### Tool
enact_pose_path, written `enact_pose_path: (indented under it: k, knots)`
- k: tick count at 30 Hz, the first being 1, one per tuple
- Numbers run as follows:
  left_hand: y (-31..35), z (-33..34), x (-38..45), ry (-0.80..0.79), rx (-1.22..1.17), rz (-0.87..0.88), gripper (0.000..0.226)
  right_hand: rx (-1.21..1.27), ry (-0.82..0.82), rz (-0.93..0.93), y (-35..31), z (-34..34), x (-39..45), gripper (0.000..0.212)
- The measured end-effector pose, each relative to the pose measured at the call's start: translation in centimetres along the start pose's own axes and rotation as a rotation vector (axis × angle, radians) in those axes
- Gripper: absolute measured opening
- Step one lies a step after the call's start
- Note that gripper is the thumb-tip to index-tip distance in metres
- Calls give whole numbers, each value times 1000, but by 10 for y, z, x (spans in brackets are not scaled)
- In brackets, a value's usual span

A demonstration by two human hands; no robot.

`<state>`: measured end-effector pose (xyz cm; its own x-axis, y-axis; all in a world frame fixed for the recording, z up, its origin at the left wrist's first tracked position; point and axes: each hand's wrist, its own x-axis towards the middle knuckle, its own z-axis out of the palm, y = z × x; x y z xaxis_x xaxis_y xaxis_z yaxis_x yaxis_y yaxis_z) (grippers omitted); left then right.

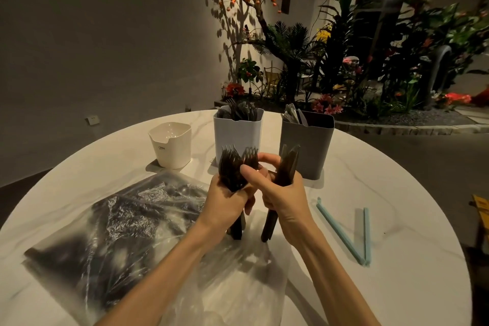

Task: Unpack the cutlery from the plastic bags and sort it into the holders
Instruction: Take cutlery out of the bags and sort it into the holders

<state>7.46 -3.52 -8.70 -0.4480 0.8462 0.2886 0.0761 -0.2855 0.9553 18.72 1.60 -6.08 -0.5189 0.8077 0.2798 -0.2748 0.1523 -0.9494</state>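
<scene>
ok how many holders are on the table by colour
white holder: 1
light grey holder, forks in it: 1
dark grey holder, cutlery in it: 1
total: 3

A dimly lit restaurant: round marble tabletop (370, 193), cutlery holders (238, 135), an indoor garden of plants (344, 61).

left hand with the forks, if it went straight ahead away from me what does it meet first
Most likely the white holder, standing just beyond the left hand and its forks. Depth is unclear, so the gap cannot be judged.
</scene>
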Motion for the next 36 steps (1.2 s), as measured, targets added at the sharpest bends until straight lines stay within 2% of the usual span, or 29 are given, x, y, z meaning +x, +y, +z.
enact_pose_path:
  k: [4,7,9,12,15,17,18,20,22,24,27,31,36]
  knots:
    - [1,0,-2,-62,-58,-89,13,-33,-10,39,5,1,1,46]
    - [-4,1,0,62,-98,-256,14,-59,-29,117,10,4,2,36]
    - [-7,-2,4,122,-118,-240,21,-42,1,169,11,6,3,37]
    - [-7,-5,4,53,-97,-185,18,-40,77,149,13,8,4,42]
    - [-16,-7,4,70,-64,-296,23,-26,95,190,21,8,3,44]
    - [-14,-10,3,3,-106,-348,20,23,136,262,24,6,4,49]
    - [-12,-12,3,-55,-164,-361,26,62,142,277,24,4,6,49]
    - [-7,-17,5,-205,-332,-378,39,140,128,266,22,2,6,42]
    - [-3,-22,7,-322,-477,-395,30,166,121,232,21,1,6,32]
    - [0,-27,7,-407,-557,-432,28,112,119,205,20,0,6,25]
    - [2,-31,4,-536,-627,-462,39,-30,69,210,18,1,5,28]
    - [1,-37,2,-627,-585,-468,37,-21,17,230,14,1,2,31]
    - [4,-36,2,-601,-548,-469,42,102,36,236,18,-5,9,33]
